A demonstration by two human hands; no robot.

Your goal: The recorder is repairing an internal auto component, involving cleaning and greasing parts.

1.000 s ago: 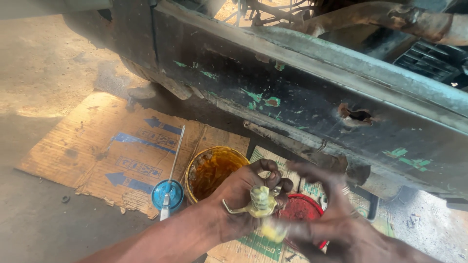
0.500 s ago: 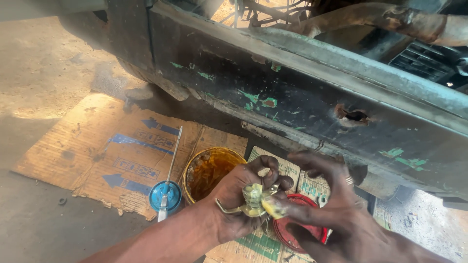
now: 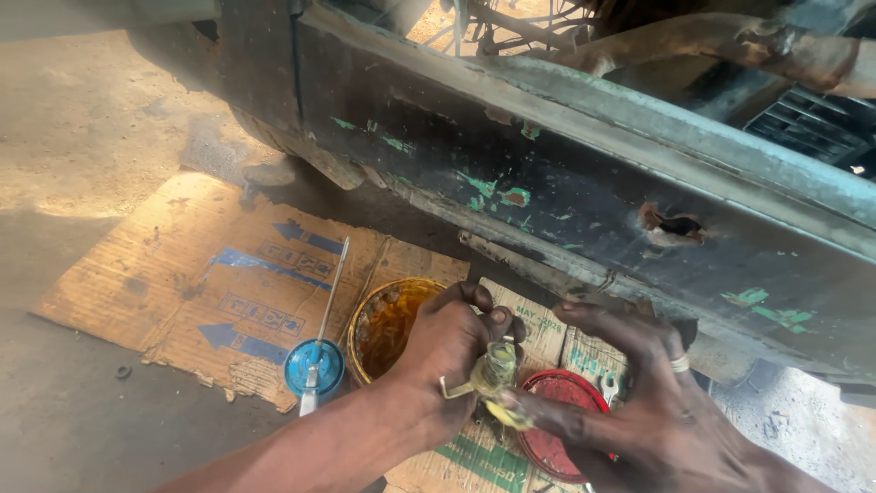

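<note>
A small greasy metal fitting [image 3: 493,372] — yellowish with grease, a thin bent pin jutting from its left side — is held in the left hand [image 3: 447,351], whose fingers are curled closed around its upper part. The right hand [image 3: 639,402] is spread wide, a ring on one finger, and only a fingertip [image 3: 511,402] is laid against the fitting's lower end, where a smear of yellow grease is seen. The fitting is held just above a flattened cardboard sheet [image 3: 182,274] on the ground. Just left of the left hand an open tin of amber grease [image 3: 388,324] is placed, and beside it a blue lid [image 3: 313,365] with a thin metal rod [image 3: 328,283] laid across it. Beneath the right hand a red lid [image 3: 557,429] is partly covered. Behind, a rusted dark vehicle body panel [image 3: 566,192] with flaking green paint is seen.
</note>
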